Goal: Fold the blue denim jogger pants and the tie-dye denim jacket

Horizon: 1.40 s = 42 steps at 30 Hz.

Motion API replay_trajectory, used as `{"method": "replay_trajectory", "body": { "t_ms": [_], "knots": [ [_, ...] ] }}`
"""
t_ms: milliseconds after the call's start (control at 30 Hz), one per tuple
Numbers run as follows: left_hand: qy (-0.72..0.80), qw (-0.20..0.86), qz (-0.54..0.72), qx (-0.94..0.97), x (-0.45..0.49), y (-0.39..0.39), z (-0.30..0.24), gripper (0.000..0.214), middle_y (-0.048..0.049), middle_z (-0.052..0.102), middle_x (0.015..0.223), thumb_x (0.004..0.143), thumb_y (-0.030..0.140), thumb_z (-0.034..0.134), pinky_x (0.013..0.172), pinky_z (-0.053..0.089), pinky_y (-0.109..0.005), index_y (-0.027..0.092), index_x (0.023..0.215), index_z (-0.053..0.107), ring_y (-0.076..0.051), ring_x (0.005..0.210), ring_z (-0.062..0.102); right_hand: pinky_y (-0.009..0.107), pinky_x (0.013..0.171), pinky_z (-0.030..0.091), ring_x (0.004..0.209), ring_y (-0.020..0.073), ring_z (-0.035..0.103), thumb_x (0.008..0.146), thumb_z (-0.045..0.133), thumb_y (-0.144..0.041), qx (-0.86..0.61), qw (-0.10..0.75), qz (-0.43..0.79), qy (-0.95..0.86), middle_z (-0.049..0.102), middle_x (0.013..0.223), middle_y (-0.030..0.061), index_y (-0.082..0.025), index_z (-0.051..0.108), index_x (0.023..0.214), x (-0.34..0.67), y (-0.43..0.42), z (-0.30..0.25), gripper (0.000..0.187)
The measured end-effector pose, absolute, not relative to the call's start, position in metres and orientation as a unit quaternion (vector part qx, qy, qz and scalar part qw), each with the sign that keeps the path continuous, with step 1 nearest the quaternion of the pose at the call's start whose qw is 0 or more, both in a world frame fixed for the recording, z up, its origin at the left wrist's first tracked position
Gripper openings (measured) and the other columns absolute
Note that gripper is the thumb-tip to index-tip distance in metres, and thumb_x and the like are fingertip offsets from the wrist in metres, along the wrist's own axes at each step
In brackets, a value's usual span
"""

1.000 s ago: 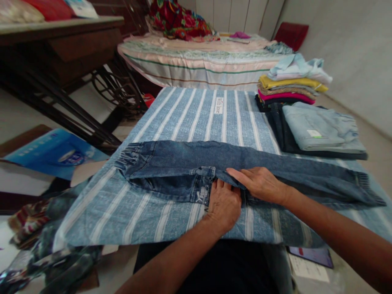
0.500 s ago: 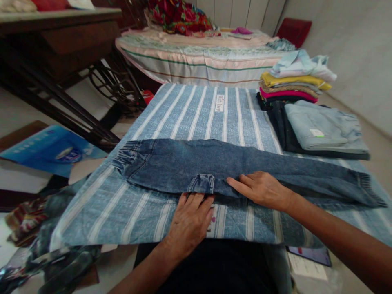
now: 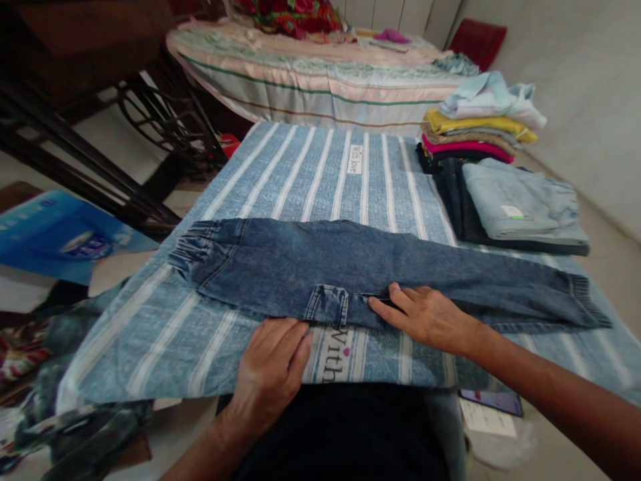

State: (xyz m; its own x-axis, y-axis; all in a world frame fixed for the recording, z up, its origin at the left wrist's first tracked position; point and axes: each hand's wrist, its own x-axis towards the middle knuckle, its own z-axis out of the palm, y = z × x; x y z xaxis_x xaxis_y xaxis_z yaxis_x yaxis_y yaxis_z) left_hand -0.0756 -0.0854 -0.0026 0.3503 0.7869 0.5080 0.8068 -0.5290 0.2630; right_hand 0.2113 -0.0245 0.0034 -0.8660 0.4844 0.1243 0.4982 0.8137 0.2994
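Blue denim jeans, folded lengthwise, lie across the striped cloth, with the gathered elastic waist at the left and the ribbed cuff at the right. My left hand lies flat, its fingertips touching the near edge of the denim left of the small side pocket. On the leg just right of that pocket, my right hand rests with thumb and fingers apart, pressing the fabric near an open slit or fold. Neither hand lifts the jeans.
Folded pale jeans and a stack of coloured clothes sit at the right of the striped cloth. Behind is a bed. A treadle stand and a blue package are at the left.
My left hand has slid left along the near edge of the jeans, uncovering printed lettering on the cloth. My right hand stays near the pocket. The view has shifted slightly.
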Motion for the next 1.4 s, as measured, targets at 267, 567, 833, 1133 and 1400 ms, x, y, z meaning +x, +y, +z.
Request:
{"method": "replay_trajectory", "body": {
  "t_ms": [267, 567, 833, 1133, 1400],
  "knots": [
    [-0.360, -0.065, -0.241, -0.899, -0.034, -0.047, 0.027, 0.011, -0.0054, 0.062, 0.101, 0.088, 0.021, 0.052, 0.086, 0.046, -0.032, 0.017, 0.095, 0.059, -0.018, 0.094, 0.055, 0.031, 0.062, 0.051, 0.079, 0.0194, 0.061, 0.092, 0.035, -0.011, -0.279, 0.030, -0.129, -0.951, 0.057, 0.113, 0.0194, -0.017, 0.040, 0.135, 0.214, -0.028, -0.006, 0.044],
    [-0.365, -0.080, -0.115, -0.920, -0.004, -0.029, 0.001, 0.021, -0.0061, 0.058, 0.107, 0.091, 0.034, 0.048, 0.082, 0.044, -0.039, 0.019, 0.094, 0.061, -0.022, 0.095, 0.050, 0.037, 0.098, 0.045, 0.123, 0.0228, 0.046, 0.065, 0.046, -0.006, -0.397, 0.106, 0.085, -0.908, 0.044, 0.139, 0.0118, -0.016, 0.033, 0.140, 0.230, -0.035, -0.011, 0.077],
    [-0.374, -0.128, -0.083, -0.915, 0.009, -0.015, 0.016, 0.016, -0.0051, 0.055, 0.091, 0.088, 0.031, 0.052, 0.077, 0.043, -0.035, 0.018, 0.089, 0.061, -0.021, 0.087, 0.048, 0.046, 0.094, 0.045, 0.116, 0.0248, 0.051, 0.073, 0.055, -0.019, -0.411, 0.169, 0.202, -0.873, 0.048, 0.136, 0.0146, -0.017, 0.032, 0.136, 0.240, -0.037, -0.009, 0.067],
    [-0.366, -0.242, -0.076, -0.895, 0.026, 0.009, 0.021, 0.008, -0.0018, 0.058, 0.081, 0.082, 0.023, 0.056, 0.074, 0.043, -0.030, 0.020, 0.082, 0.064, -0.018, 0.081, 0.052, 0.040, 0.087, 0.046, 0.107, 0.0232, 0.053, 0.075, 0.065, -0.034, -0.446, 0.194, 0.230, -0.843, 0.050, 0.134, 0.0144, -0.019, 0.045, 0.106, 0.234, -0.042, -0.009, 0.039],
    [-0.371, -0.312, -0.161, -0.860, 0.021, 0.016, 0.016, 0.014, 0.0007, 0.056, 0.074, 0.085, 0.017, 0.044, 0.067, 0.041, -0.026, 0.018, 0.075, 0.054, -0.013, 0.071, 0.051, 0.040, 0.081, 0.045, 0.091, 0.0215, 0.053, 0.078, 0.063, -0.049, -0.450, 0.190, 0.176, -0.855, 0.050, 0.134, 0.0143, -0.019, 0.049, 0.098, 0.229, -0.047, -0.012, 0.038]
  ]
}}
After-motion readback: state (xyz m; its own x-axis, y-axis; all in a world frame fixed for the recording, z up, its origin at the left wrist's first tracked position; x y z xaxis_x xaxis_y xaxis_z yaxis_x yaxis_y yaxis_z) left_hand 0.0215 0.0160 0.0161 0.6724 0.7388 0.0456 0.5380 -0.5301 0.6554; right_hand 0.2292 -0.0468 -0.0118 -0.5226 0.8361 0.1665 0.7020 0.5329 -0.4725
